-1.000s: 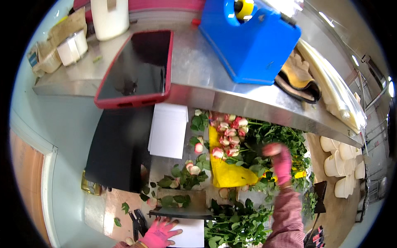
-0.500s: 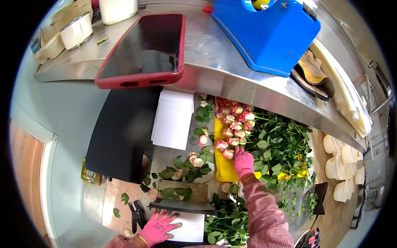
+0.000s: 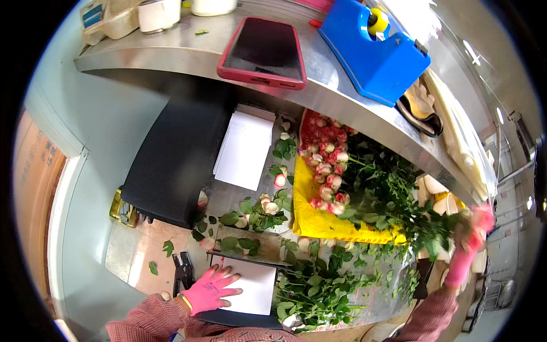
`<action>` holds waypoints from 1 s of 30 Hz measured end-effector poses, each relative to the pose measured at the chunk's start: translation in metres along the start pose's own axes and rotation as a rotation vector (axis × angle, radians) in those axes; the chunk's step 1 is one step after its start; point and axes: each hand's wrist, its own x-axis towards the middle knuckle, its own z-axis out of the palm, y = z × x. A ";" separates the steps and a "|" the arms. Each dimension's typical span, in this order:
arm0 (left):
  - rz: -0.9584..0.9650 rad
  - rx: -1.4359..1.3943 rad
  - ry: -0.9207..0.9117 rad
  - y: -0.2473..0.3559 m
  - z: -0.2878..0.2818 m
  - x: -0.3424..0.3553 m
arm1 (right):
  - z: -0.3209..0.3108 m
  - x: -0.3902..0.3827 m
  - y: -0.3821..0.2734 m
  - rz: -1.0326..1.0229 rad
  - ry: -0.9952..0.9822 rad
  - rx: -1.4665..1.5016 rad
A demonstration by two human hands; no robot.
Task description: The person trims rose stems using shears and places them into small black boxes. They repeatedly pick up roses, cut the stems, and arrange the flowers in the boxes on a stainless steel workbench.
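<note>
My left hand, in a pink glove, lies with spread fingers on a sheet of white paper at the front. Far to the right, my right hand, also pink-gloved, is smeared by motion at the stem end of the rose pile; its fingers cannot be made out. Blurred leaves are close against it. Pink and white roses lie with their heads to the left on a yellow and red sheet. More leafy stems lie beside the paper.
A metal shelf overhangs the table, bearing a red-cased phone and a blue tape dispenser. Below are a black padded block, a stack of white paper, loose rose heads and black clippers. White tubs stand at right.
My right hand has swept from the rose heads to the far right, and leafy stems there have shifted. My left hand stays on the paper. The whole view has shifted somewhat.
</note>
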 end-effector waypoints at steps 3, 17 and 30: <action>0.009 0.028 0.031 0.003 -0.008 0.008 | 0.036 -0.027 -0.072 -0.363 -0.169 -0.005; -0.068 0.007 0.159 0.000 0.013 -0.019 | 0.140 -0.075 -0.260 -0.485 -1.090 -0.089; 0.002 -0.100 0.071 -0.013 0.019 -0.009 | 0.308 -0.317 -0.156 -0.653 -1.676 -0.108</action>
